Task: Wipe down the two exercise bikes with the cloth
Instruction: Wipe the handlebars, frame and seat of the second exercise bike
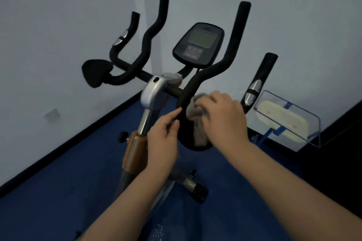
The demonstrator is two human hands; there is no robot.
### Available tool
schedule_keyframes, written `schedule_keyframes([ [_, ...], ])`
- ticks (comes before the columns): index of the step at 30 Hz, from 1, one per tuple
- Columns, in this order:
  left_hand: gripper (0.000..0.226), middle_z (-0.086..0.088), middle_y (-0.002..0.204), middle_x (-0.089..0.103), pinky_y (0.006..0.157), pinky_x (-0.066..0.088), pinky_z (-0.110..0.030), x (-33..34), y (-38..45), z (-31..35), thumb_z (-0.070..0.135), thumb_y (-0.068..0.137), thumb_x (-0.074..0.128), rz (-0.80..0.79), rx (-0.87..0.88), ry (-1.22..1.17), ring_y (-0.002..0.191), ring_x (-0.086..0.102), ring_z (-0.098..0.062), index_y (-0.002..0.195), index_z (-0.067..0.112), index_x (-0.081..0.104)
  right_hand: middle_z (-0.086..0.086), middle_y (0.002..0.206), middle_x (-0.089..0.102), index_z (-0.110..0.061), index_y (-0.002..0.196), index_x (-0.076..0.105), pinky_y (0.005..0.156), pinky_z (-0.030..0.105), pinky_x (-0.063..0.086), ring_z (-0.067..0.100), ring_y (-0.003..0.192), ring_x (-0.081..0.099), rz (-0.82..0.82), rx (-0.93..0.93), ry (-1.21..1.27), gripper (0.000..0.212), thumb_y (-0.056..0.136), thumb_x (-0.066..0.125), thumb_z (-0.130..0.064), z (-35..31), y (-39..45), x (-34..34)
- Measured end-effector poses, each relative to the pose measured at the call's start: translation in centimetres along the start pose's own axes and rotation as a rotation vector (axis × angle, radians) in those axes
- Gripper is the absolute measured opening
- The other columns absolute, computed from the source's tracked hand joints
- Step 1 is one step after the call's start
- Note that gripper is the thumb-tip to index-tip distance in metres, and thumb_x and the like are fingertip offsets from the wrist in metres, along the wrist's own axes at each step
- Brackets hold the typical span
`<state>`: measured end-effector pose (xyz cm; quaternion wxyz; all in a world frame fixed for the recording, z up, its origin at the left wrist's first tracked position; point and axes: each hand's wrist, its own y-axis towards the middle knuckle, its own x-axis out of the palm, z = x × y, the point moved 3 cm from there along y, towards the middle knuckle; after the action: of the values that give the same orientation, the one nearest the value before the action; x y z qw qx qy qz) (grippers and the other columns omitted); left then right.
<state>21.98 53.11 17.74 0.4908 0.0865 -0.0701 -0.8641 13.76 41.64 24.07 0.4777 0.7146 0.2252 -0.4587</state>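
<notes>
- Grey cloth (196, 121) is bunched in the right hand (223, 117), whose fingers curl round it and press it against the lower curve of the black foam handlebar (193, 88) on the right side of the exercise bike (154, 92); a tail of the cloth hangs down below the hand over the elbow pad (188, 139).
- Left hand (163, 139) sits just beside that same bar, thumb and forefinger closed on its left edge in a light pinch, the other fingers loosely bent.
- Both bare forearms reach in from the bottom edge over the blue floor (58, 191).
- Beyond the hands, the silver stem clamp (154, 92) joins the bars, with the copper-coloured frame post (135, 152) beneath.
- Farther up, the console (198, 44) with its greenish screen stands between the upright bar ends.
- At the right, a blue-framed clear holder (290, 121) with a cream pad leans near the pale wall (58, 25).
</notes>
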Motion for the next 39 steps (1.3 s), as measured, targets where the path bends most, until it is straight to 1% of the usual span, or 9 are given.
schedule_keyframes([
  [4, 0.035, 0.009, 0.11, 0.068, 0.089, 0.048, -0.013, 1.0, -0.8, 0.6, 0.004, 0.097, 0.052, 0.115, -0.006, 0.038, 0.104, 0.061, 0.002, 0.118, 0.03, 0.064, 0.004, 0.107, 0.055, -0.02, 0.108, 0.066, 0.074, 0.035, 0.04, 0.025, 0.097, 0.049, -0.057, -0.054, 0.14, 0.024, 0.085, 0.059, -0.016, 0.2, 0.2, 1.1],
  [9, 0.025, 0.011, 0.097, 0.069, 0.075, 0.048, -0.01, 2.4, -0.8, 0.7, 0.006, 0.098, 0.05, 0.306, -0.033, 0.02, 0.092, 0.063, 0.003, 0.108, 0.021, 0.068, -0.001, 0.111, 0.053, -0.025, 0.106, 0.063, 0.073, 0.036, 0.05, 0.021, 0.102, 0.047, -0.123, -0.293, 0.217, 0.034, 0.075, 0.075, -0.033, 1.8, -1.2, 1.1],
  [12, 0.019, 0.006, 0.093, 0.064, 0.076, 0.046, -0.018, 4.1, -0.8, 0.4, 0.015, 0.1, 0.045, 0.424, -0.118, 0.002, 0.087, 0.059, -0.001, 0.098, 0.023, 0.062, -0.007, 0.103, 0.049, -0.029, 0.103, 0.062, 0.072, 0.027, 0.045, 0.015, 0.094, 0.049, -0.182, -0.203, 0.469, 0.023, 0.082, 0.07, -0.024, 3.5, 2.1, 1.5],
  [16, 0.024, 0.004, 0.08, 0.054, 0.064, 0.04, -0.016, 5.1, -0.4, -0.3, 0.031, 0.103, 0.035, 0.438, -0.106, 0.152, 0.073, 0.054, -0.006, 0.084, 0.031, 0.048, -0.012, 0.103, 0.043, -0.03, 0.108, 0.063, 0.069, 0.01, 0.031, 0.008, 0.091, 0.047, -0.033, -0.11, 0.587, 0.023, 0.086, 0.068, -0.027, 5.1, 7.8, 2.1],
  [21, 0.04, 0.003, 0.064, 0.048, 0.059, 0.045, -0.049, 4.0, -0.1, -1.3, 0.054, 0.096, 0.025, 0.393, -0.048, 0.346, 0.057, 0.05, -0.013, 0.073, 0.024, 0.041, -0.005, 0.112, 0.044, -0.032, 0.114, 0.063, 0.077, 0.03, 0.037, 0.015, 0.105, 0.04, -0.348, -0.447, 0.245, 0.026, 0.09, 0.06, -0.042, 1.0, 9.9, 5.4],
  [25, 0.048, 0.005, 0.065, 0.05, 0.057, 0.044, -0.042, 3.5, -0.3, -1.3, 0.064, 0.089, 0.015, 0.33, -0.027, 0.437, 0.058, 0.053, -0.012, 0.077, 0.027, 0.043, -0.013, 0.102, 0.045, -0.039, 0.103, 0.066, 0.07, 0.028, 0.037, 0.008, 0.093, 0.048, -0.615, -0.676, 0.233, 0.02, 0.088, 0.058, -0.049, -0.4, 10.7, 4.9],
  [29, 0.049, 0.003, 0.063, 0.048, 0.057, 0.042, -0.041, 3.1, -0.3, -1.1, 0.064, 0.088, 0.011, 0.283, -0.022, 0.516, 0.056, 0.052, -0.016, 0.075, 0.026, 0.04, -0.007, 0.1, 0.043, -0.034, 0.107, 0.065, 0.07, 0.032, 0.036, 0.017, 0.1, 0.047, -0.281, -0.463, -0.018, 0.02, 0.091, 0.057, -0.043, 1.3, 13.7, 4.0],
  [34, 0.041, 0.001, 0.066, 0.05, 0.065, 0.047, -0.051, 3.0, -0.1, -0.9, 0.052, 0.094, 0.022, 0.207, -0.042, 0.481, 0.06, 0.055, -0.023, 0.076, 0.021, 0.042, -0.014, 0.101, 0.044, -0.038, 0.106, 0.065, 0.07, 0.025, 0.036, 0.009, 0.092, 0.049, -0.444, -0.5, 0.359, 0.019, 0.087, 0.063, -0.041, 2.9, 10.5, 4.5],
  [39, 0.039, 0.003, 0.068, 0.056, 0.061, 0.043, -0.033, 1.4, 1.4, 0.2, 0.043, 0.099, 0.034, 0.266, -0.037, 0.299, 0.065, 0.054, -0.007, 0.071, 0.025, 0.053, -0.01, 0.101, 0.044, -0.032, 0.117, 0.061, 0.067, 0.027, 0.035, 0.013, 0.091, 0.049, -0.146, -0.184, 0.316, 0.027, 0.092, 0.058, -0.039, 4.1, 10.1, 4.6],
])
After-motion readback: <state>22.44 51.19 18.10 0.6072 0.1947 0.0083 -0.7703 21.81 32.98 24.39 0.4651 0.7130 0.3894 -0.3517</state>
